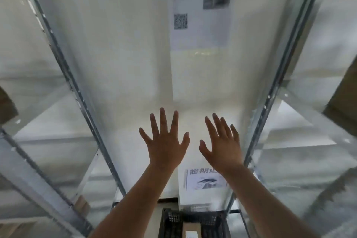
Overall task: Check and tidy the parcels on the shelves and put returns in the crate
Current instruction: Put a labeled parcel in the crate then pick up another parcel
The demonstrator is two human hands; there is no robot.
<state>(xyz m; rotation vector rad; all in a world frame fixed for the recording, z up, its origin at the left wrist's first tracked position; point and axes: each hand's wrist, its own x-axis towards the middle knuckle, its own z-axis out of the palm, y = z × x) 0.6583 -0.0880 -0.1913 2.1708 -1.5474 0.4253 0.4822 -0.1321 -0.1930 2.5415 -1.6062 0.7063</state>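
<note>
Presently, between parcels: our left hand and right hand spread open, holding nothing. Crate below, by the shelves' foot, one parcel inside. Next we need another parcel.

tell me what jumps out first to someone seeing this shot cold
Two bare hands, left hand and right hand, are raised with fingers spread, holding nothing, in the middle of the view. Behind them on the white wall hangs a sheet with a QR code, high and right of centre. A black crate sits at the bottom edge between the forearms, flanked by metal shelf posts.
</note>
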